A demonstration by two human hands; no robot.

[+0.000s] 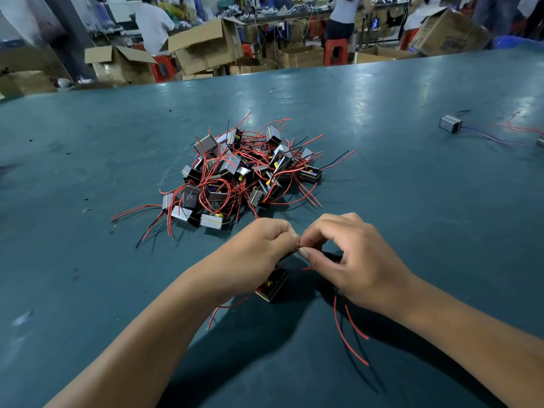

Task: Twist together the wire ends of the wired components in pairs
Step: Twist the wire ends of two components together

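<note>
Wire ends (298, 247) are being pinched between both hands near the table's (412, 201) front edge: left hand (262, 245) gripping beside a component (272, 285), right hand (341, 254) pinching. Keeping fingertips close should tighten the twist. Pile (235, 175) waiting farther off.

A factory assembly floor. A broad teal worktable (382, 119) carries a heap of small wired components (240, 172), all alike. Beyond its far edge stand open cardboard cartons (206, 45), red plastic stools (335, 51) and a long bench (309, 13) strewn with parts, where other workers (153, 22) sit or stand.
</note>
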